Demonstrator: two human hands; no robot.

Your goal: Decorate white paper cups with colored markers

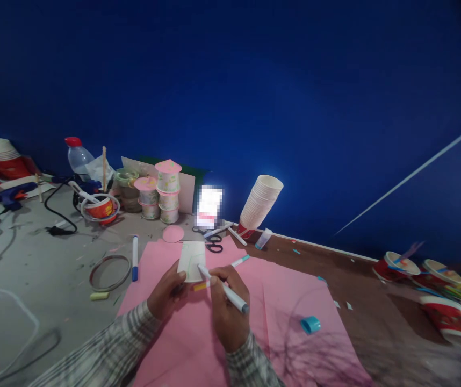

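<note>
Red-capped bottle [79, 159], blue glue gun [13, 195], blue wall [230, 86]

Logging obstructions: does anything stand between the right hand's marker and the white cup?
Nothing visible does. The marker in the right hand has its tip at the white cup, held in the left hand; contact is unclear.

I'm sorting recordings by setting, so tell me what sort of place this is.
Likely a craft corner or small workshop: there's a marker in the right hand, a tall stack of paper cups, and little cup towers with pink tops.
</note>
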